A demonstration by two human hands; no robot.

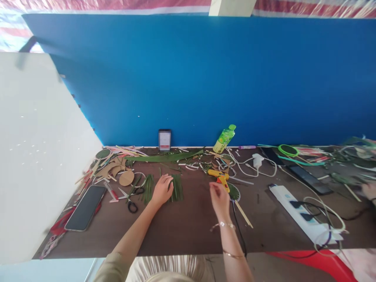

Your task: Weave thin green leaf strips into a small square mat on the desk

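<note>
My left hand [162, 190] rests over a row of cut green leaf strips [178, 188], fingers curved and thumb apart, with green showing in the gap. More leaf strips [149, 188] lie to its left, beside black-handled scissors [132, 206]. My right hand [219, 197] is closed in a pinch at the near side of a yellow glue gun [219, 173]. Whatever sits between those fingertips, if anything, is too small to make out. A round green leaf-covered disc [234, 192] and thin wooden sticks [243, 214] lie just right of that hand.
Left are a large phone [85, 207], a cardboard disc [126, 178] and a red-handled cutter [111, 192]. A small phone [165, 140] and a green bottle [225, 139] lean against the blue panel [188, 78]. Right lie a power strip [302, 215], cables and another person's hand [368, 190].
</note>
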